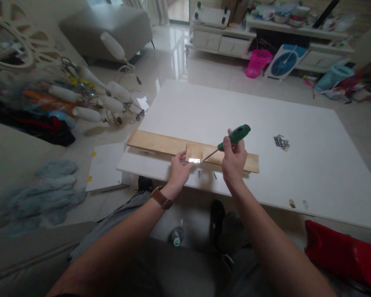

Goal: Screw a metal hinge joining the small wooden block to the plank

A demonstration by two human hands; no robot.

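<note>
A long wooden plank [154, 143] lies across the near part of a white table [297, 165]. My left hand [179, 169] pinches a small wooden block [194, 152] against the plank, and a bright metal hinge [194, 160] glints on the block's near edge. My right hand [234, 160] is closed round a green-handled screwdriver [235, 136]; its shaft slants down-left with the tip close to the hinge. A few dark screws [214, 175] lie on the table just in front of the plank.
A small pile of metal hinges [282, 142] lies on the table to the right. A white chandelier [95, 99] rests on the floor at left. A red object [343, 255] sits low at right, and a bottle [177, 237] stands between my feet.
</note>
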